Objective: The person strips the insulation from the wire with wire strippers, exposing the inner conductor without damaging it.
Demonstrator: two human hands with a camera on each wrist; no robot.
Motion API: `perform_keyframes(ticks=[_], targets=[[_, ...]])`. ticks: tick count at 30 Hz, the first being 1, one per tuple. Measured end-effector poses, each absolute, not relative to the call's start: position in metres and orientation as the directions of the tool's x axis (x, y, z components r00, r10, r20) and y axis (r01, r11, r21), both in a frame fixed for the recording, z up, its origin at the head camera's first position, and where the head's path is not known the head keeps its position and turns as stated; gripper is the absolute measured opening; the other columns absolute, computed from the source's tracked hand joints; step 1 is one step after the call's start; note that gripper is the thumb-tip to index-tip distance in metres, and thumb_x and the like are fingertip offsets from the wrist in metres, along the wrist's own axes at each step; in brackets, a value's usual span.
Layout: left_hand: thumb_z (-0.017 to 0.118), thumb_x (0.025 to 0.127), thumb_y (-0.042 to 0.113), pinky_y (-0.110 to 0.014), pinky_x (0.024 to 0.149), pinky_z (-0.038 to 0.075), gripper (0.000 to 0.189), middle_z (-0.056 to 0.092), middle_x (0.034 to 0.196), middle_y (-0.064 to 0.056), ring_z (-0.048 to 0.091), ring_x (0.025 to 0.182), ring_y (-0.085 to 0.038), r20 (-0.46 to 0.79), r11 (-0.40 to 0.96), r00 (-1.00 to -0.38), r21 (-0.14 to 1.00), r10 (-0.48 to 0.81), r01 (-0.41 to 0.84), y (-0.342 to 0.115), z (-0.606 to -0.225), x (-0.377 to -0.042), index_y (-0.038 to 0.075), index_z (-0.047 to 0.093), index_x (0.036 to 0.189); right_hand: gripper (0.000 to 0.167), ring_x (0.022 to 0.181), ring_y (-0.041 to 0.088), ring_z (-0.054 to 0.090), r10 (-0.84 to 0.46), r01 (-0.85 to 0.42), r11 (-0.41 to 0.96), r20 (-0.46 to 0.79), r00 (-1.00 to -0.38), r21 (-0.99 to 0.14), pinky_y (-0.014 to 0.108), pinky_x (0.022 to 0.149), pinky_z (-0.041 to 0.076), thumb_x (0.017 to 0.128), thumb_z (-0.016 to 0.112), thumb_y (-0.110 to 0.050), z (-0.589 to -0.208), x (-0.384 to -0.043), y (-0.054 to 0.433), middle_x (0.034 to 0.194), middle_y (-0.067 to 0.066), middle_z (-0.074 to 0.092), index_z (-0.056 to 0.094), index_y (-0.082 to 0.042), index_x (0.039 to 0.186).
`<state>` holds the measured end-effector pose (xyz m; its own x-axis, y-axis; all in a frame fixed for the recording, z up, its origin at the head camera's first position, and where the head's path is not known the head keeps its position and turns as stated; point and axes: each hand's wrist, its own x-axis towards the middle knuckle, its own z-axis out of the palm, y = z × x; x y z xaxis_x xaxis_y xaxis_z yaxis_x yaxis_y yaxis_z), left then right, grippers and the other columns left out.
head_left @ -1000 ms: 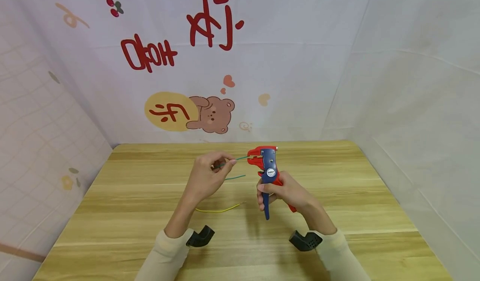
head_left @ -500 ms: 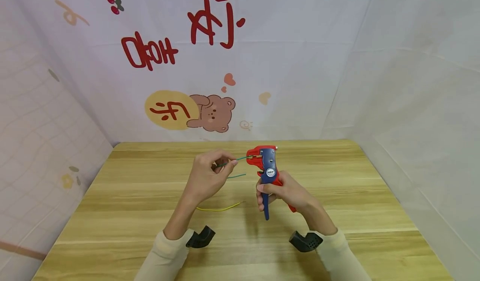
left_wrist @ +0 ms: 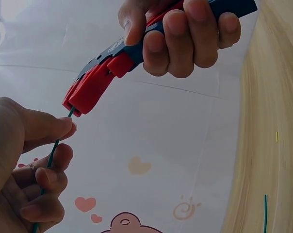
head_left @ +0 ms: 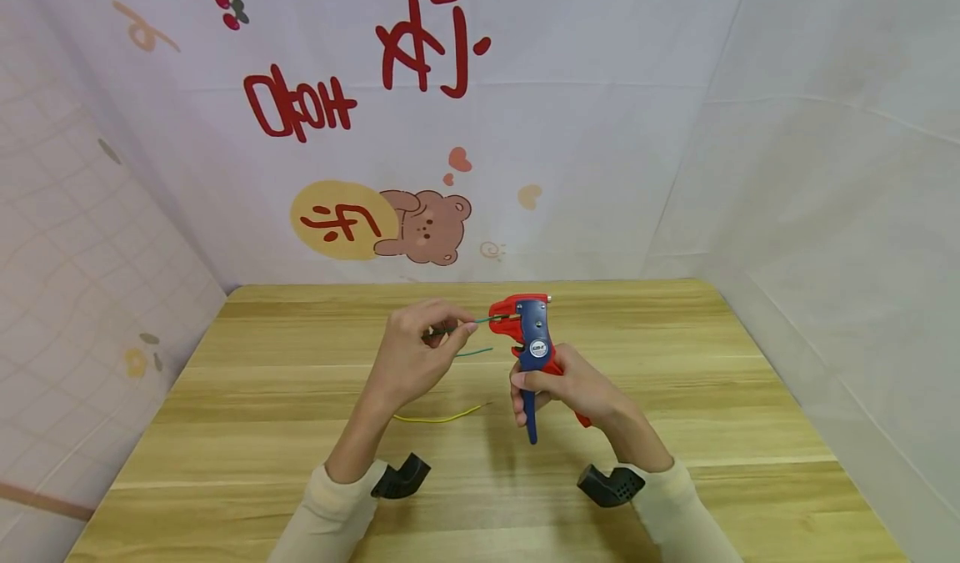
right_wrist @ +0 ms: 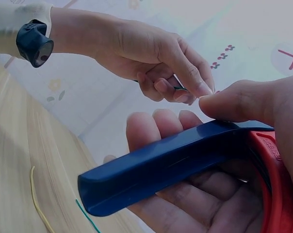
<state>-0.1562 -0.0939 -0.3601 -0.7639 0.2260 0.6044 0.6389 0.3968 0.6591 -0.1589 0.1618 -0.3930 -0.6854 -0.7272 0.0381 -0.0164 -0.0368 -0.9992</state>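
Observation:
Between thumb and fingertips, my left hand [head_left: 423, 353] pinches a green wire [left_wrist: 51, 158], whose tail runs back through the palm. The wire's far end lies inside the red mouth of a blue-and-red wire stripper [head_left: 535, 323], so its tip is partly hidden. My right hand [head_left: 576, 384] grips the stripper by its handles, fingers curled round the blue one [right_wrist: 161, 162] and thumb along its side. The tool stands upright above the table, mouth facing left. Beneath the hands, another green wire [head_left: 476, 352] and a yellow wire [head_left: 441, 420] lie on the tabletop.
The wooden table [head_left: 675, 496] meets a printed cloth backdrop [head_left: 600, 171] at its back edge, with cloth walls on both sides. Black wrist-worn cameras [head_left: 401, 475] sit at both cuffs.
The wire stripper has shifted slightly left toward my left hand, and the green wire reaches deeper into its mouth. My left hand has hardly moved.

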Motion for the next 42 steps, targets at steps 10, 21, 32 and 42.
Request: perform_keyframes(ticks=[10, 21, 32, 42], targets=[[0.075, 0.093, 0.010, -0.021, 0.055, 0.038, 0.005, 0.059, 0.073, 0.003, 0.045, 0.060, -0.008, 0.608, 0.381, -0.761, 0.664, 0.226, 0.644, -0.096, -0.359, -0.155, 0.011, 0.080, 0.091, 0.026, 0.069, 0.020, 0.073, -0.726, -0.011, -0.051, 0.045, -0.686, -0.999, 0.044, 0.076, 0.063, 0.104, 0.056, -0.009, -0.393, -0.157, 0.161, 0.081, 0.006, 0.069, 0.055, 0.016, 0.100], [0.076, 0.092, 0.008, -0.021, 0.054, 0.037, 0.009, 0.059, 0.073, 0.004, 0.045, 0.059, -0.009, 0.608, 0.361, -0.758, 0.669, 0.238, 0.650, -0.097, -0.357, -0.154, 0.016, 0.079, 0.090, 0.030, 0.061, 0.016, 0.068, -0.729, -0.018, -0.061, 0.057, -0.682, -0.998, 0.045, 0.068, 0.063, 0.105, 0.054, -0.010, -0.394, -0.156, 0.157, 0.072, 0.005, 0.066, 0.051, 0.016, 0.089], [0.076, 0.091, 0.008, -0.021, 0.054, 0.037, 0.009, 0.060, 0.073, 0.004, 0.045, 0.059, -0.009, 0.611, 0.363, -0.753, 0.663, 0.242, 0.655, -0.098, -0.356, -0.153, 0.016, 0.079, 0.089, 0.035, 0.057, 0.014, 0.063, -0.709, -0.015, -0.051, 0.047, -0.704, -0.999, 0.038, 0.060, 0.061, 0.104, 0.055, -0.012, -0.394, -0.154, 0.152, 0.067, 0.002, 0.062, 0.050, 0.015, 0.084], [0.076, 0.092, 0.012, -0.021, 0.054, 0.037, 0.004, 0.061, 0.074, 0.004, 0.044, 0.059, -0.008, 0.619, 0.395, -0.755, 0.651, 0.218, 0.648, -0.100, -0.355, -0.153, 0.013, 0.080, 0.091, 0.024, 0.059, 0.013, 0.055, -0.783, 0.151, -0.179, 0.048, -0.621, -0.972, 0.036, 0.069, 0.061, 0.108, 0.046, -0.013, -0.398, -0.151, 0.148, 0.071, -0.001, 0.050, 0.049, 0.001, 0.089]])
